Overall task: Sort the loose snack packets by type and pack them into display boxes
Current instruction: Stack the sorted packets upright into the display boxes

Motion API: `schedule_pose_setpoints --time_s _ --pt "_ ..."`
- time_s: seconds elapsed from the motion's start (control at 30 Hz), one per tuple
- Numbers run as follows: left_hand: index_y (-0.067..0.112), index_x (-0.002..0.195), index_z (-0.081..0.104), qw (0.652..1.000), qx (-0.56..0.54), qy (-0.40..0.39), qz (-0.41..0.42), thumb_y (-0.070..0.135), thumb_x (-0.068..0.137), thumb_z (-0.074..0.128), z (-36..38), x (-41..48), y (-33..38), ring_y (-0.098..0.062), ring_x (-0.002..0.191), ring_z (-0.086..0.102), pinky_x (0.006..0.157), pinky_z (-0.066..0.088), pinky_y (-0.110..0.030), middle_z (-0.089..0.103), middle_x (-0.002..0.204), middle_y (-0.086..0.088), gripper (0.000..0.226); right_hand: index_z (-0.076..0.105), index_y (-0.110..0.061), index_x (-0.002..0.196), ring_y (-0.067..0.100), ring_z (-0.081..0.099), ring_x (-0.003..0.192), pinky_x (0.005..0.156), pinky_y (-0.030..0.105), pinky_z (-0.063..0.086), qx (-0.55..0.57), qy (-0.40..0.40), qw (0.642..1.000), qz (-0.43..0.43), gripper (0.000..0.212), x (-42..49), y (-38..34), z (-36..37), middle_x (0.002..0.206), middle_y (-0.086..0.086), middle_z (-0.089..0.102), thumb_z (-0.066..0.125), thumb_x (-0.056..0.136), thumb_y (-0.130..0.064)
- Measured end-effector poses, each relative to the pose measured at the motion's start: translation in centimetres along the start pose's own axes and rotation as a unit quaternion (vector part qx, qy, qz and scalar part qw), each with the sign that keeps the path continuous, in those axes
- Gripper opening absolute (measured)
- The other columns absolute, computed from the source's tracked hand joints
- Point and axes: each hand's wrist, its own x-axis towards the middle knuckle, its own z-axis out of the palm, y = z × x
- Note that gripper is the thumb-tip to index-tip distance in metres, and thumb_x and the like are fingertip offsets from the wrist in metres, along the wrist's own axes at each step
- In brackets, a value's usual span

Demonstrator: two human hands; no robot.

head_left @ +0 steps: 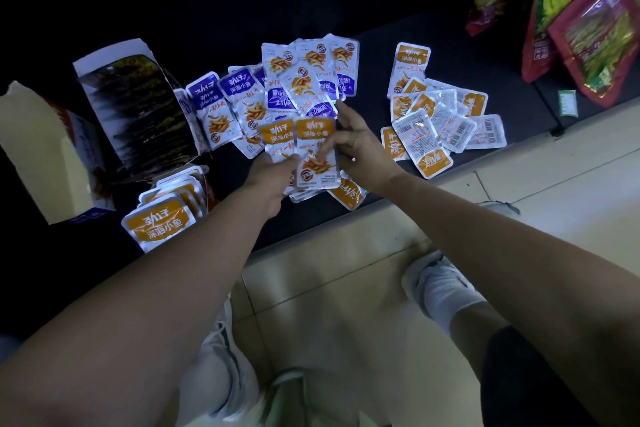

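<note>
Orange packets [313,135] held fanned above table [311,218]: lower edge gripped by left hand [272,180], front packet pinched by right hand [360,146] fingers [327,147]; purple packets [242,94] lying just beyond.

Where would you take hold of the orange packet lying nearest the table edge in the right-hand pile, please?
The orange packet lies flat on the table, its orange end free and its far end tucked under a face-down packet. I would probably pinch the free orange end, coming from the table's near edge, and slide it out.
</note>
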Motion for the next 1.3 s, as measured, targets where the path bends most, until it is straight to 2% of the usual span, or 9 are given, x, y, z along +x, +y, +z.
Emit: schedule_pose_setpoints --time_s 0.13,0.23,0.37,0.5,0.67,0.83,0.93,1.2,1.3 --pt "0.011 0.123 0.055 0.999 0.039 0.016 0.019 0.016 0.095 0.058 -0.9 -0.6 0.8 -0.024 0.11 0.061 0.099 0.048 -0.045 0.063 0.121 -0.004 0.028 0.044 -0.011 0.136 0.022 0.05 0.12 0.101 0.038 0.047 0.21 0.066 0.939 0.264 0.041 0.9 -2.3 -0.4 0.128 0.008 0.051 0.045 0.096 0.0" --pt "0.011 0.124 0.055 0.997 0.054 -0.038 0.031 0.011 0.098 0.052 -0.8 -2.1 1.3 -0.022 0.107 0.063 0.096 0.05 -0.04 0.064 0.12 -0.004 0.027 0.052 -0.008 0.126 0.019 0.067 0.086 0.071 0.032 0.057 0.345 -0.05 0.854 0.385 0.03 1.3 -4.6 -0.7 0.101 0.007 0.066 0.043 0.101 -0.024" --pt "0.01 0.11 0.058 0.99 0.1 -0.088 0.042 0.015 0.098 0.043 -0.5 -5.1 2.4 -0.018 0.082 0.067 0.068 0.055 -0.023 0.068 0.096 -0.007 0.02 0.053 -0.001 0.121 0.032 0.067 0.099 0.09 0.041 0.054 0.336 -0.071 0.869 0.355 0.029 1.5 -6.4 0.7 0.114 0.022 0.066 0.048 0.095 -0.014" --pt "0.009 0.121 0.06 0.969 0.195 -0.089 0.121 0.018 0.097 0.044 -2.1 -8.3 4.3 -0.023 0.103 0.064 0.085 0.051 -0.03 0.067 0.114 -0.007 0.029 0.046 -0.006 0.13 0.03 0.065 0.106 0.095 0.046 0.051 0.309 -0.057 0.886 0.342 0.042 1.2 -9.3 0.9 0.121 0.02 0.063 0.059 0.09 -0.015" --pt "0.011 0.106 0.063 0.951 0.254 -0.041 0.173 0.021 0.096 0.045 -6.2 -12.4 6.9 -0.02 0.094 0.061 0.076 0.048 -0.026 0.066 0.104 -0.003 0.022 0.04 -0.013 0.137 0.025 0.067 0.107 0.095 0.048 0.052 0.302 -0.072 0.906 0.288 0.064 0.9 -14.5 1.2 0.123 0.01 0.065 0.073 0.082 -0.019" --pt "0.006 0.093 0.059 0.953 0.229 0.02 0.198 0.046 0.081 0.038 -11.5 -14.7 7.5 -0.03 0.088 0.061 0.082 0.051 -0.042 0.064 0.097 -0.011 0.046 0.034 -0.011 0.131 0.029 0.061 0.112 0.094 0.048 0.051 0.308 -0.012 0.921 0.239 0.05 1.1 -20.2 4.9 0.126 0.015 0.059 0.063 0.09 -0.004" --pt "0.01 0.072 0.042 0.958 0.223 0.084 0.157 0.038 0.08 0.033 -15.5 -13.9 5.9 -0.027 0.069 0.05 0.069 0.039 -0.034 0.054 0.079 -0.014 0.03 0.031 -0.016 0.126 0.029 0.059 0.112 0.092 0.046 0.052 0.312 0.015 0.921 0.232 0.044 1.1 -22.3 7.0 0.127 0.012 0.056 0.058 0.093 -0.004" --pt "0.018 0.112 0.048 0.992 0.121 0.009 -0.028 0.034 0.098 0.044 -17.6 -17.5 1.3 -0.032 0.122 0.044 0.099 0.043 -0.051 0.05 0.124 -0.008 0.021 0.013 -0.019 0.14 0.019 0.061 0.101 0.092 0.042 0.053 0.277 0.003 0.931 0.239 0.056 -0.6 -21.7 12.8 0.119 0.007 0.058 0.049 0.099 -0.005" --pt "0.017 0.118 0.053 0.996 0.087 -0.01 -0.028 0.033 0.099 0.043 -17.7 -16.5 0.4 -0.027 0.109 0.054 0.096 0.045 -0.053 0.059 0.121 -0.006 0.026 0.021 -0.017 0.129 0.023 0.063 0.104 0.09 0.044 0.054 0.276 0.007 0.928 0.25 0.043 -0.3 -21.2 13.6 0.118 0.008 0.058 0.049 0.098 -0.006"
